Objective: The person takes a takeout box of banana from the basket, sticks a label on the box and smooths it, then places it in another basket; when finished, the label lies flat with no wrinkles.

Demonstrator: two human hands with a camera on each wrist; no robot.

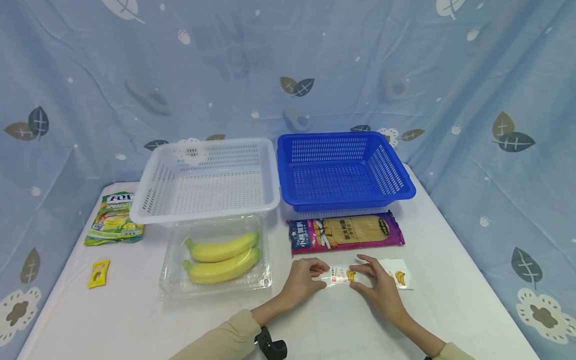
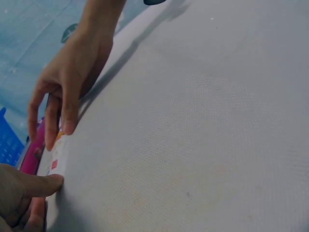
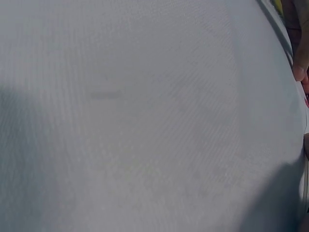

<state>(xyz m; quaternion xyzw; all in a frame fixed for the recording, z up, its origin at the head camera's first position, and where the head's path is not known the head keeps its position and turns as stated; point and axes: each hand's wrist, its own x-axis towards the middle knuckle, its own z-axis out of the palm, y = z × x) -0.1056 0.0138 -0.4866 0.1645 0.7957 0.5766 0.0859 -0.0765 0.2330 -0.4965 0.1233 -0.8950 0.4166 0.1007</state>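
Nearest me, the pale sleeve (image 1: 220,340) with a black wrist device (image 1: 278,349) beside its cuff leads to the work, which I'd judge to be gripping and straightening a white banana-print packet (image 1: 337,275) on the table (image 1: 135,325). The next move, I think, calls for a firm hold at both grips and an even lift or turn, so the limp film doesn't crumple.

The left hand (image 1: 299,286) is only narrowly parted, thumb and curled forefinger pinching the packet's left end. The right hand (image 1: 381,291) is somewhat wider, thumb at the near edge and bent fingers across to the far one, gripping it near its middle; more white film with bananas (image 1: 399,277) shows beyond, though I can't tell whether it's the same piece.

Off to the left lie a yellow sachet (image 1: 98,273) and two bananas (image 1: 222,248) in a clear box (image 1: 167,281). Just past the hands is a spaghetti pack (image 1: 355,231); farther back, a green bag (image 1: 118,220), a white basket (image 1: 202,218) and a blue basket (image 1: 346,205) stand before the leaf-patterned cloth (image 1: 270,45).
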